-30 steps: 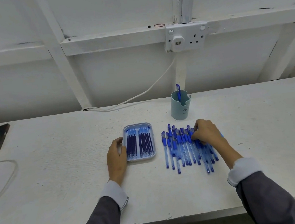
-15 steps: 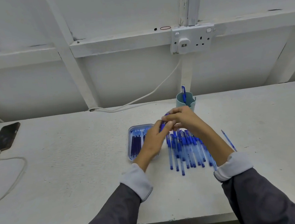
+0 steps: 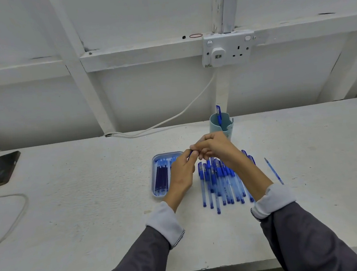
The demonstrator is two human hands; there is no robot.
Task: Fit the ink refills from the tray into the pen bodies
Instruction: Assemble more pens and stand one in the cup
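A blue tray (image 3: 153, 181) with several dark ink refills (image 3: 161, 178) lies on the white bench. To its right lies a heap of several blue pens (image 3: 220, 181). Above the gap between them, my left hand (image 3: 182, 173) and my right hand (image 3: 214, 148) meet, both pinching one blue pen (image 3: 189, 153) of which only a small blue part shows between the fingertips. A single loose pen part (image 3: 274, 171) lies apart at the right.
A teal cup (image 3: 221, 127) with one pen stands behind the hands. A phone (image 3: 2, 169) on a cable lies at the far left. A wall socket (image 3: 227, 49) with a white cable hangs above the bench.
My right hand lifted a pen off the heap and my left hand left the tray's side to meet it; both now hold the pen in the air.
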